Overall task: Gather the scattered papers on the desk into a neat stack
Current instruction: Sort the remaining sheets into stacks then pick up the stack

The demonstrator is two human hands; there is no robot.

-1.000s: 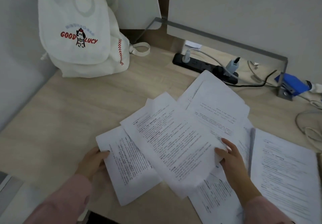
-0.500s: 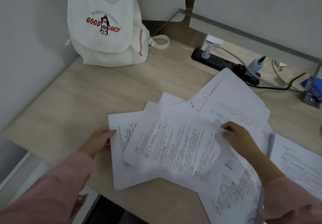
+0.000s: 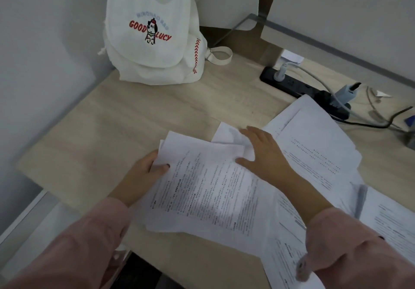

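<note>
Nearest: pink sleeves (image 3: 74,243) on both forearms, entering from bottom edge.

L hand (image 3: 146,171): pinches the left edge of the papers (image 3: 208,189), thumb on top, fingers underneath and hidden.

R hand (image 3: 262,151): lies flat, palm down, on the far right corner of the same bunch. Fingers straight and spread, clamped on nothing; pressing contact only.

Papers, condition: white A4-type sheets w/ dense black printed text, too blurred to read. Several overlap between the hands, edges not aligned, corners fanned at top left, one corner crumpled under R hand. Bunch sits at the near edge of the desk (image 3: 125,127), approx. centre, lower edge overhanging. More sheets spread to the right, partly under the R forearm, reaching bottom right of frame.

Grey pen (image 3: 361,201): lies on the right-hand sheets, beside the R forearm.

Desk: light wood-grain top.

Far right: black power strip (image 3: 292,85) w/ plugs and cables (image 3: 368,125); far corner of the sheets overlaps its near end.

Far left: white bag (image 3: 152,30), upright against the wall, "GOOD LUCY" print and dog logo, well apart from papers.
</note>
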